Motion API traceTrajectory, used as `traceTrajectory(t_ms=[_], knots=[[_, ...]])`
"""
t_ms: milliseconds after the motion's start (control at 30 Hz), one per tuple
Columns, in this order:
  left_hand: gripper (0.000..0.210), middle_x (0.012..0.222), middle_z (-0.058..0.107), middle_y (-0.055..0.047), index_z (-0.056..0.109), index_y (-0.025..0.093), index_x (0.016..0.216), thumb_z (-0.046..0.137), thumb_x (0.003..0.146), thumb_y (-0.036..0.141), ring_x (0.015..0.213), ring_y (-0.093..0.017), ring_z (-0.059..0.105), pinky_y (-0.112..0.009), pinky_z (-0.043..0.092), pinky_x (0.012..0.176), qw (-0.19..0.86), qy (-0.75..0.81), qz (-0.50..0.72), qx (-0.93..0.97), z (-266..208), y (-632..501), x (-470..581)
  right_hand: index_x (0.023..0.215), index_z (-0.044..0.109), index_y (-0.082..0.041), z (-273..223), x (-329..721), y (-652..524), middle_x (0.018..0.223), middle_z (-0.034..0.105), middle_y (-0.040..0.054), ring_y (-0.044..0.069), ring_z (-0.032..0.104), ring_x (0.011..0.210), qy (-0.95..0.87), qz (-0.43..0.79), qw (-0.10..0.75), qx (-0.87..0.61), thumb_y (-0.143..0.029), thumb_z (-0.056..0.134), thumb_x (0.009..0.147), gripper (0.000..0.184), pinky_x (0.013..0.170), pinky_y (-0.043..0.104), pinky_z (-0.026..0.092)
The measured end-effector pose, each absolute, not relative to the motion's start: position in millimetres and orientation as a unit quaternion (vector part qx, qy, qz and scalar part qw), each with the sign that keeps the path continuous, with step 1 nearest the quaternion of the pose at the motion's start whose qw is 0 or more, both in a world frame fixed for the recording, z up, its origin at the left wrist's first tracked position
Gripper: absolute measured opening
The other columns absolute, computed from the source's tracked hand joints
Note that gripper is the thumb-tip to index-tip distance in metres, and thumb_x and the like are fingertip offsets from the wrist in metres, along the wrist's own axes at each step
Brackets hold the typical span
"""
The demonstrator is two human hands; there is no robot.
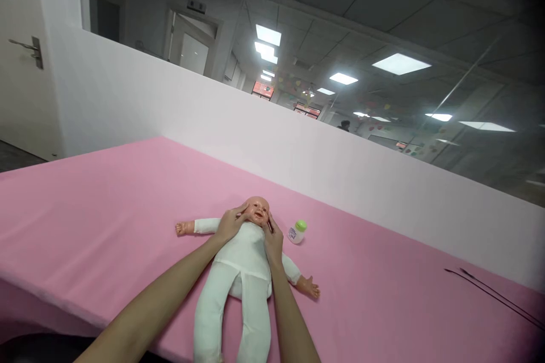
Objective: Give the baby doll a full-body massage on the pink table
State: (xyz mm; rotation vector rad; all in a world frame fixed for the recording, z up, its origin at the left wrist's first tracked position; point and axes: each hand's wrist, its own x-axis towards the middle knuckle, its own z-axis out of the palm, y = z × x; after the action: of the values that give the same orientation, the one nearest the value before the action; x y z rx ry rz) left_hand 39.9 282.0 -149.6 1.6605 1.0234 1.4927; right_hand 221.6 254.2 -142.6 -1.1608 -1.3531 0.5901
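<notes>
Head view: doll (242, 249) lying face-up on the pink table (106, 198).
Left hand (232, 222), cupped and unclenched, touches one cheek; right hand (273, 238), its grip equally loose, the other; green-lidded jar (297, 232) near it. Light, matched pressure would likely keep the head steady.

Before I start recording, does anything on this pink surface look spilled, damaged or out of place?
Nothing looks spilled or damaged. Only the thin dark strands at the far right look stray, lying well apart from the doll and the upright, lidded jar.
</notes>
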Motion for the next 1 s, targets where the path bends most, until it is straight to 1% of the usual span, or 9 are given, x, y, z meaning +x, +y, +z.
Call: traceTrajectory(t_ms=[133, 333, 400, 533, 633, 700, 833, 900, 1000], knots=[[0.05, 0.145, 0.061, -0.011, 0.071, 0.015, 0.134, 0.046, 0.102, 0.044, 0.138, -0.027, 0.058, -0.043, 0.04, 0.12, 0.33, 0.375, 0.583, 0.641, -152.1, 283.8, 37.7, 0.138, 0.068, -0.012, -143.4, 222.1, 254.0, 0.147, 0.061, 0.0156, 0.034, 0.053, 0.143, -0.581, 0.237, 0.593, -0.505, -0.063, 0.053, 0.094, 0.069, 0.121, 0.05, 0.039], [0.072, 0.142, 0.065, -0.012, 0.061, 0.018, 0.146, 0.077, 0.083, 0.049, 0.114, -0.03, 0.071, -0.039, 0.056, 0.098, 0.347, 0.424, 0.563, 0.619, -150.3, 275.7, 39.1, 0.147, 0.059, -0.014, -144.0, 219.6, 252.4, 0.152, 0.056, 0.015, 0.034, 0.056, 0.139, -0.579, 0.267, 0.583, -0.504, -0.055, 0.081, 0.075, 0.086, 0.117, 0.048, 0.045], [0.073, 0.137, 0.068, -0.012, 0.062, 0.018, 0.145, 0.081, 0.08, 0.047, 0.108, -0.029, 0.073, -0.038, 0.056, 0.096, 0.342, 0.431, 0.557, 0.622, -150.2, 275.8, 39.0, 0.147, 0.059, -0.014, -144.1, 220.3, 251.7, 0.152, 0.056, 0.0147, 0.034, 0.056, 0.139, -0.581, 0.267, 0.587, -0.497, -0.051, 0.082, 0.075, 0.084, 0.118, 0.048, 0.044], [0.051, 0.143, 0.064, -0.011, 0.069, 0.018, 0.138, 0.064, 0.093, 0.042, 0.124, -0.03, 0.067, -0.042, 0.05, 0.106, 0.338, 0.403, 0.569, 0.632, -150.8, 279.4, 37.5, 0.142, 0.064, -0.013, -144.3, 222.4, 252.9, 0.147, 0.061, 0.0149, 0.034, 0.055, 0.14, -0.582, 0.255, 0.587, -0.502, -0.054, 0.073, 0.084, 0.071, 0.119, 0.05, 0.042], [0.047, 0.142, 0.066, -0.01, 0.071, 0.018, 0.134, 0.049, 0.101, 0.041, 0.133, -0.029, 0.062, -0.041, 0.048, 0.109, 0.344, 0.378, 0.588, 0.627, -151.4, 279.9, 37.0, 0.14, 0.065, -0.008, -144.7, 222.1, 254.6, 0.148, 0.059, 0.0173, 0.033, 0.053, 0.142, -0.581, 0.247, 0.592, -0.501, -0.062, 0.057, 0.093, 0.072, 0.121, 0.048, 0.038], [0.048, 0.131, 0.074, -0.01, 0.071, 0.019, 0.135, 0.049, 0.101, 0.045, 0.123, -0.029, 0.068, -0.04, 0.052, 0.102, 0.34, 0.393, 0.58, 0.627, -151.7, 278.3, 37.1, 0.141, 0.064, -0.008, -144.9, 220.9, 254.6, 0.149, 0.059, 0.0172, 0.032, 0.053, 0.143, -0.575, 0.252, 0.592, -0.506, -0.064, 0.055, 0.093, 0.074, 0.121, 0.046, 0.038], [0.068, 0.106, 0.082, -0.006, 0.06, 0.02, 0.147, 0.071, 0.087, 0.05, 0.096, -0.027, 0.074, -0.036, 0.056, 0.087, 0.332, 0.435, 0.548, 0.632, -152.3, 274.7, 37.9, 0.148, 0.057, -0.013, -144.6, 219.2, 252.4, 0.152, 0.057, 0.0143, 0.033, 0.056, 0.139, -0.574, 0.271, 0.58, -0.511, -0.056, 0.08, 0.078, 0.086, 0.117, 0.045, 0.045], [0.073, 0.114, 0.08, -0.007, 0.06, 0.02, 0.147, 0.077, 0.082, 0.049, 0.099, -0.028, 0.074, -0.036, 0.056, 0.09, 0.325, 0.435, 0.553, 0.632, -152.9, 275.4, 38.2, 0.149, 0.056, -0.014, -144.2, 220.0, 251.6, 0.153, 0.056, 0.0139, 0.034, 0.056, 0.138, -0.58, 0.271, 0.577, -0.508, -0.052, 0.083, 0.076, 0.087, 0.116, 0.047, 0.045], [0.058, 0.135, 0.071, -0.011, 0.067, 0.019, 0.141, 0.069, 0.089, 0.047, 0.119, -0.03, 0.07, -0.039, 0.052, 0.103, 0.323, 0.418, 0.568, 0.632, -154.6, 280.1, 38.1, 0.147, 0.06, -0.014, -144.8, 222.7, 252.4, 0.151, 0.058, 0.0135, 0.033, 0.054, 0.141, -0.589, 0.254, 0.572, -0.511, -0.057, 0.07, 0.086, 0.075, 0.119, 0.048, 0.042]])
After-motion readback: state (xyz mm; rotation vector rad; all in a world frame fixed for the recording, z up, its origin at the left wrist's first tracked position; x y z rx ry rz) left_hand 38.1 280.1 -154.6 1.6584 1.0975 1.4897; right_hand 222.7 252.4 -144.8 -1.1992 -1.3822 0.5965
